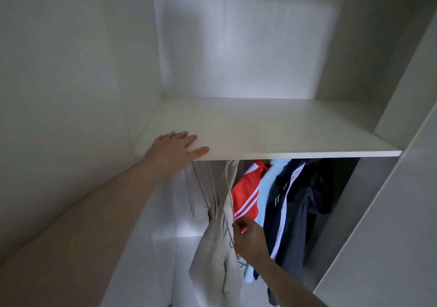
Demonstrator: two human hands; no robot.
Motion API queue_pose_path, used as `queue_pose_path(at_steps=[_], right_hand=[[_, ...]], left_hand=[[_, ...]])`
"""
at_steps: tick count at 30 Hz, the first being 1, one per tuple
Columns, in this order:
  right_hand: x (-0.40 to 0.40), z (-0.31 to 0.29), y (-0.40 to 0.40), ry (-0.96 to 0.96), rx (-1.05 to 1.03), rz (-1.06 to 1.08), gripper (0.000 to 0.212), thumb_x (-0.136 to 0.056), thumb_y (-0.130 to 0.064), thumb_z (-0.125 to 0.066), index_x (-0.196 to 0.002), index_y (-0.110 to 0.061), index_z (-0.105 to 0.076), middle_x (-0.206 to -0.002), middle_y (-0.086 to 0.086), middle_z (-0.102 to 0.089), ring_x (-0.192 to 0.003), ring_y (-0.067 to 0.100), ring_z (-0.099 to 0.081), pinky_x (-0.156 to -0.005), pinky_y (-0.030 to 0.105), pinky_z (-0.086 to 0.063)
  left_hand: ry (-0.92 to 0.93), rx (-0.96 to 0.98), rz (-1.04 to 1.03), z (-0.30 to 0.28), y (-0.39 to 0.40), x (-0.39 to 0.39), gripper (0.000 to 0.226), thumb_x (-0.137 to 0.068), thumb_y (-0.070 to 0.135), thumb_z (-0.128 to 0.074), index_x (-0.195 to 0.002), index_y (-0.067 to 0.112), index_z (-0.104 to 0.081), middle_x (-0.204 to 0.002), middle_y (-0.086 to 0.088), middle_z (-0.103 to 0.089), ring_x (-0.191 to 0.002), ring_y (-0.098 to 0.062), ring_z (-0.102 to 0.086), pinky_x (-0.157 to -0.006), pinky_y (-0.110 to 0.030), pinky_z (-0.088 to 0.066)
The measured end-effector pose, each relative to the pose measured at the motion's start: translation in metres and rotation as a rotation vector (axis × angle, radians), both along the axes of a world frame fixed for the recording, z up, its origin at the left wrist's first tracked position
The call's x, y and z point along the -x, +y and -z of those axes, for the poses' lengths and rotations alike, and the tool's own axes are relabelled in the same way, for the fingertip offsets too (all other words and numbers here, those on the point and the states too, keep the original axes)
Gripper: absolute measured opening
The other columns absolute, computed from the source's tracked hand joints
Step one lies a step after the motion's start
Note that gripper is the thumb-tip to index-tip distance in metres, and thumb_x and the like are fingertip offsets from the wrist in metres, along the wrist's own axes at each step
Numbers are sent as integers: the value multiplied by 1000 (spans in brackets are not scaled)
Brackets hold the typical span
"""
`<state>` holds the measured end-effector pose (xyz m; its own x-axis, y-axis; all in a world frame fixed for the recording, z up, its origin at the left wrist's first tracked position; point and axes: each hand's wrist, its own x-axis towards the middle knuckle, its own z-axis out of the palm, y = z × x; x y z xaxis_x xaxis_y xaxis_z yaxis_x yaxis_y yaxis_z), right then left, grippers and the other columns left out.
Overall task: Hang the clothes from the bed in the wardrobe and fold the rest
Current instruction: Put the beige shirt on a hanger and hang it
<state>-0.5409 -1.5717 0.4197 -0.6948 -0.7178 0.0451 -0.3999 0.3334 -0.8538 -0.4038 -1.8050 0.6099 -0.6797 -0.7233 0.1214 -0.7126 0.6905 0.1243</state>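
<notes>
Wardrobe [71,70] interior fills the head view; landmark for positions is the white shelf [272,127].

Below the shelf, several garments hang: beige garment [212,259] under its left-centre, red striped top [246,195] to the right of that, then a pale blue piece [266,195] and a dark jacket [290,207] further right. Bare wire hangers [196,188] hang under the shelf's left end.

Left hand [173,150]: flat on the shelf's front-left edge, fingers straight, grasping nothing.

Right hand [248,238]: well below the shelf, at the gap between beige garment and red top. Fingertips appear to pinch a thin wire, probably a hanger; whether it is a spare or the one carrying the beige garment cannot be told.

Progress, as judgement: hanging is partly done, with several pieces on the rail. Bed is out of view, so what remains there, and whether any folding is done, cannot be told.
</notes>
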Motion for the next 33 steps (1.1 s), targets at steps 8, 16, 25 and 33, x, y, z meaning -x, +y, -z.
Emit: queue_pose_path(at_steps=[8, 16, 25, 33], right_hand=[[-22, -19, 93, -12, -53, -2, 20, -96, -23, -62, -77, -25, -66, -74, -12, -68, -67, 7, -60, -69, 21, -48], [-25, -48, 197, -7, -96, 60, 19, -94, -26, -65, -76, -22, -70, -71, -12, -71, -61, 5, -63, -53, 11, -44], [-51, -83, 376, -129, -70, 88, 19, -94, -21, -67, -76, -22, -73, -76, -3, -71, -60, 2, -56, -59, 15, -41], [-101, -70, 555, -250, -110, 240, 18, -99, -32, -64, -86, -28, -75, -84, -9, -73, -74, 3, -67, -65, 14, -43]], left_hand=[[-45, 2, 69, -10, 18, -9, 85, -92, 77, -6, -161, 34, -30, -170, 0, -22, -157, -27, -18, -126, -54, -15], [256, 118, -50, 25, 96, 1, 58, -107, 48, -37, -160, 26, -31, -168, -6, -27, -155, -33, -21, -127, -52, -1], [748, -201, 357, 135, 321, 12, 16, -100, 21, -63, -115, 24, -64, -119, 9, -63, -110, -11, -55, -102, -33, -46], [486, -443, 634, 177, 485, -27, 26, -91, 21, -73, -110, 35, -63, -119, 20, -58, -115, -3, -54, -95, -6, -37]])
